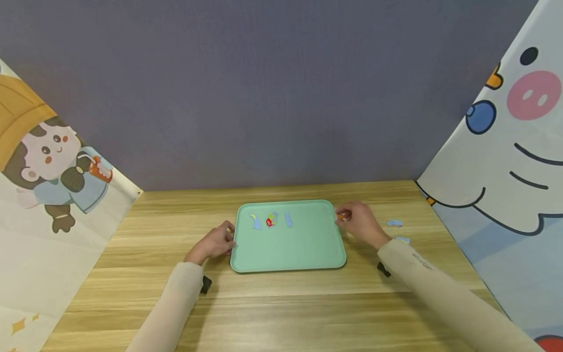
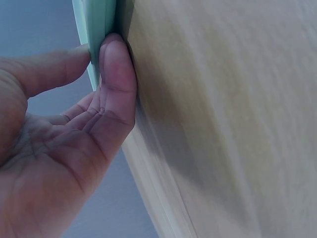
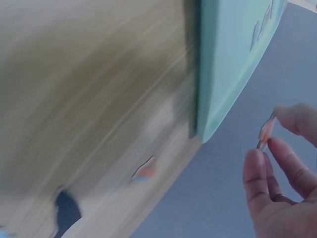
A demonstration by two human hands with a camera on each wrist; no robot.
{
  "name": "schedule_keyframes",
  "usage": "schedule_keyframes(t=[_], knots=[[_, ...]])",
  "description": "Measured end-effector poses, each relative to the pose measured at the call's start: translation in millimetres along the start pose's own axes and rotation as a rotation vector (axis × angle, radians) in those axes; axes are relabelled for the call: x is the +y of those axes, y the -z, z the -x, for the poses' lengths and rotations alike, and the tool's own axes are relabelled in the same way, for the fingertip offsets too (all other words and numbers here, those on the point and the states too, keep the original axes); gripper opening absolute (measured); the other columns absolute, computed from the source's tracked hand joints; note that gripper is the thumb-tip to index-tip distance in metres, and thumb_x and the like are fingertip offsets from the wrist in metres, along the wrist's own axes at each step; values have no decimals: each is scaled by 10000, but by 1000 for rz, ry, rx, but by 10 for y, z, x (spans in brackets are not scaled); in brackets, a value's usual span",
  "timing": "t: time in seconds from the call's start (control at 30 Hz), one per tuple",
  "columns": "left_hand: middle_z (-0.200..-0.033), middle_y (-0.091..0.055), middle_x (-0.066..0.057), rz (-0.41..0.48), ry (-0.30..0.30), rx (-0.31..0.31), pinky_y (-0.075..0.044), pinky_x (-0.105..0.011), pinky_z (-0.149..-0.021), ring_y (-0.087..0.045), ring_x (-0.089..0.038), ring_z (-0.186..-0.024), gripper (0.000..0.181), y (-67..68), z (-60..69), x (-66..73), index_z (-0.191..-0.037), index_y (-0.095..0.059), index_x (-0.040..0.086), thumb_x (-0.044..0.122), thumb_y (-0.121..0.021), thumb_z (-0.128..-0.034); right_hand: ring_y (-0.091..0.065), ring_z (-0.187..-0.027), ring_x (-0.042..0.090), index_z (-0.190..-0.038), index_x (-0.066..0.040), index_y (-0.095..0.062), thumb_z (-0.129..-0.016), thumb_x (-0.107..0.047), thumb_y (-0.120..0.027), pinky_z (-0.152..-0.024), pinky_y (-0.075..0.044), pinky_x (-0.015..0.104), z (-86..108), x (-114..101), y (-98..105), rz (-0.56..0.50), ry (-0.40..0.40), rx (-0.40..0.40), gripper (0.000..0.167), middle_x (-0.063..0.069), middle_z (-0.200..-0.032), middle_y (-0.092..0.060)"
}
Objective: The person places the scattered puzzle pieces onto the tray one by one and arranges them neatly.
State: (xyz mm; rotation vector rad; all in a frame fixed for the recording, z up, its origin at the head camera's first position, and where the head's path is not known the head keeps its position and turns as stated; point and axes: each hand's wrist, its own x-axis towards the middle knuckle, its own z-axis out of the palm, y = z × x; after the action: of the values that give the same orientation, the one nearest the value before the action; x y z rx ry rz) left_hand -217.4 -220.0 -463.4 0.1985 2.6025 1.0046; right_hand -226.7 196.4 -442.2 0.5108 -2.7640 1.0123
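Observation:
A mint-green tray [image 1: 290, 249] lies on the wooden table. At its left rim, my left hand [image 1: 217, 240] pinches the edge; in the left wrist view the thumb is on one side of the rim and the fingers [image 2: 118, 64] on the other. Over the tray's right rim, my right hand [image 1: 358, 222] holds a small flat orange piece [image 3: 266, 131] between thumb and fingertips. Toward the back of the tray lie a light-blue piece with yellow [image 1: 256, 223], a red and yellow piece [image 1: 270, 222] and a narrow blue piece [image 1: 288, 220], apart from each other.
Two bluish pieces [image 1: 394, 223] lie on the table [image 1: 290, 318] right of the tray, one partly behind the right forearm. The right wrist view shows an orange and blue piece [image 3: 145, 169] beside the tray. A grey wall [image 1: 281, 98] stands behind; printed panels flank both sides.

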Motion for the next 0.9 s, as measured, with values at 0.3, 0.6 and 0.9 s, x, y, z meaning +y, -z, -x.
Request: schedule_keyframes(t=[0.3, 0.6, 0.9], knots=[[-844, -588, -123, -9, -12, 10, -518, -311, -589, -605, -186, -618, 381, -26, -1, -28, -1189, -425, -22, -27, -630, -868, -557, -797, 197, -985, -42, -695, -813, -80, -737, -693, -482, 334, -145, -180, -138, -21, 19, -41, 182, 76, -926, -591], [-838, -587, -118, -10, -13, 5, -514, -316, -589, -606, -188, -617, 371, -31, 6, -27, -1179, -427, -12, -30, -628, -868, -566, -803, 205, -954, -10, -691, -786, -63, -755, -695, -485, 323, -276, -274, -285, -21, 14, -72, 187, 90, -926, -586], [-835, -586, -120, -22, -18, 13, -511, -306, -580, -600, -186, -612, 360, -5, 0, -8, -1167, -431, -12, -17, -630, -867, -568, -840, 234, -991, 11, -685, -806, -55, -737, -723, -495, 334, -462, -346, -499, 4, -16, -144, 204, 100, -946, -575]])
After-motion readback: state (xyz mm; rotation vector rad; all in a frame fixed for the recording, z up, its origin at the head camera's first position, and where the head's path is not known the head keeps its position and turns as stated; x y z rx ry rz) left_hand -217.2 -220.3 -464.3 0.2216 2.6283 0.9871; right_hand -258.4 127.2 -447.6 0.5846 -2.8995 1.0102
